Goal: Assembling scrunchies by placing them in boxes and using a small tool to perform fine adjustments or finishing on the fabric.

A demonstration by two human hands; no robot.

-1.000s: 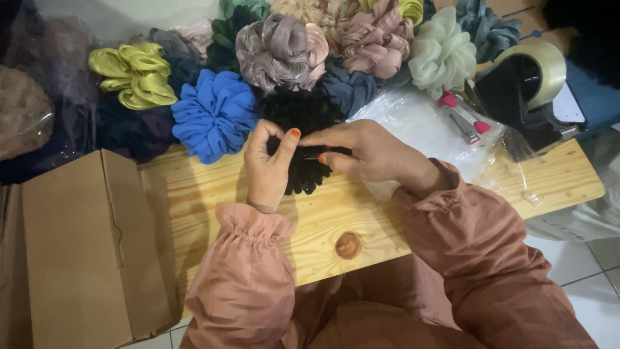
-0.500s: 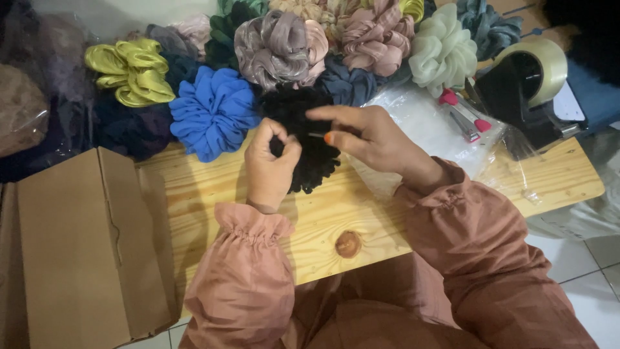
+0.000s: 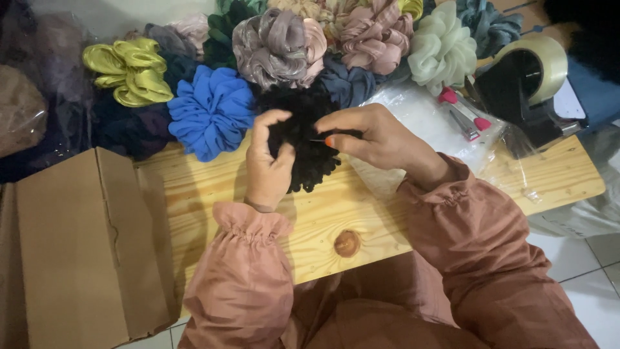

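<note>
A black ruffled scrunchie (image 3: 309, 143) lies on the pale wooden table (image 3: 206, 194), held between both hands. My left hand (image 3: 268, 165) grips its left side, thumb and forefinger curled around the fabric. My right hand (image 3: 374, 139) pinches a thin needle (image 3: 318, 140) at the scrunchie's middle, fingertips touching the black cloth. Both arms wear dusty pink sleeves with gathered cuffs.
Several scrunchies crowd the table's far side: blue (image 3: 210, 111), yellow-green (image 3: 129, 70), grey-pink (image 3: 281, 45), pale green (image 3: 442, 48). A cardboard box (image 3: 77, 245) stands at left. Clear plastic bags (image 3: 423, 123), small pink-handled snips (image 3: 462, 113) and a tape dispenser (image 3: 526, 81) sit at right.
My right hand has drawn slightly right and up with the needle. The left thumb has lifted off the scrunchie and spread.
</note>
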